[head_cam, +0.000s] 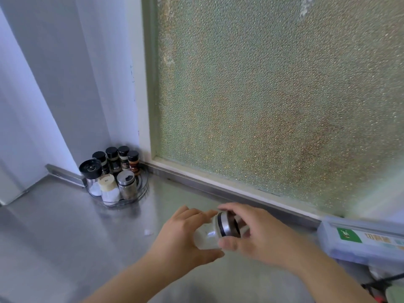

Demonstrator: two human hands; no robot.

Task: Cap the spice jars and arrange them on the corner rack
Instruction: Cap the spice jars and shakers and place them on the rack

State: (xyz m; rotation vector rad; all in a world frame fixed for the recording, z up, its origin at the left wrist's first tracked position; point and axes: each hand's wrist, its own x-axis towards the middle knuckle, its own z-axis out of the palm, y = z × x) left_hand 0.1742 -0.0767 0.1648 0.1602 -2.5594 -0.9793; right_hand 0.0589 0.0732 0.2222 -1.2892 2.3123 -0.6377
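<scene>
My left hand (pixel 181 239) grips the clear glass body of a spice jar (pixel 207 235) with white contents, tilted on its side above the steel counter. My right hand (pixel 258 232) wraps its fingers around the jar's silver and black cap (pixel 228 225), which sits on the jar's mouth. In the far left corner stands the clear corner rack (pixel 143 190). It holds several capped jars: a large black-lidded one (pixel 90 170), a cream-lidded one (pixel 107 183), a steel-lidded one (pixel 126 179) and small black-capped bottles (pixel 123 157) behind.
The steel counter (pixel 65 237) runs from the rack to my hands. A frosted window (pixel 273 95) fills the back wall above a metal ledge (pixel 218 189). A light blue plastic box (pixel 360 241) with a green label lies at the right edge.
</scene>
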